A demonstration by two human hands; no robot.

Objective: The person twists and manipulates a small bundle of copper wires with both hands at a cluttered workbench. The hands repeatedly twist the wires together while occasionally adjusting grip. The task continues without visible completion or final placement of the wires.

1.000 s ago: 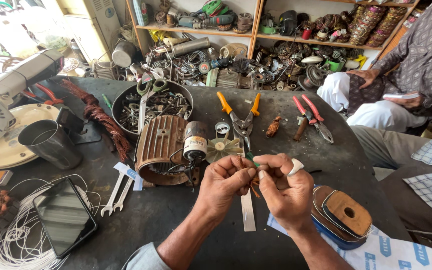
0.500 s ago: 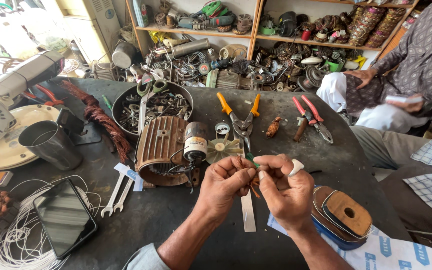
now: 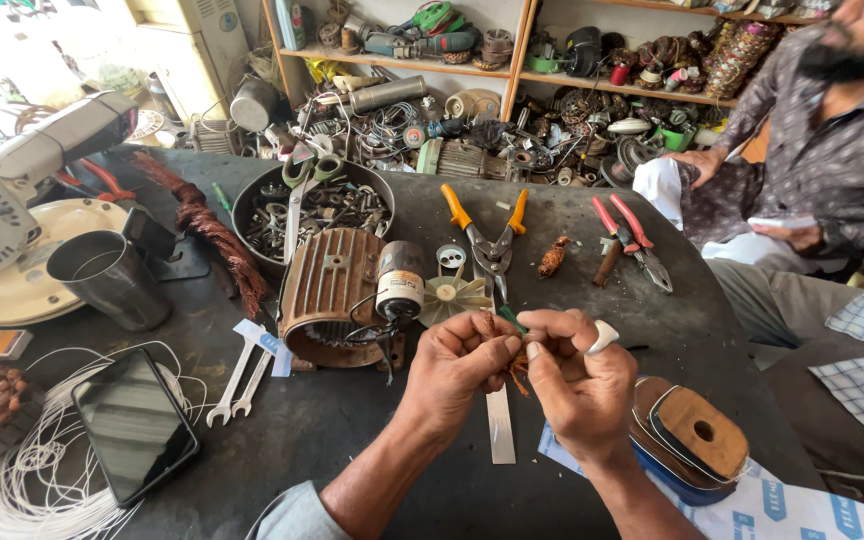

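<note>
My left hand [image 3: 460, 365] and my right hand [image 3: 574, 375] meet at the middle of the dark worktable [image 3: 352, 440]. Their fingertips pinch a small bunch of copper wire strands [image 3: 518, 368] between them. A thin green piece [image 3: 510, 318] sticks up from the fingers. A white bit [image 3: 602, 336] juts out beside my right index finger. A flat white strip [image 3: 499, 425] lies on the table just under the hands. A ribbed brown motor housing [image 3: 330, 295] with a capacitor [image 3: 401, 281] and a small white fan blade [image 3: 452, 295] sits just beyond my left hand.
Orange-handled snips [image 3: 489, 235], red-handled pliers [image 3: 632, 240], a bowl of scrap metal [image 3: 317, 205], a steel cup [image 3: 112, 280], two spanners [image 3: 237, 380], a phone [image 3: 135, 425], white cord [image 3: 22, 490] and a wire spool [image 3: 697, 435] lie around. Another person [image 3: 812, 150] sits at right. Cluttered shelves stand behind.
</note>
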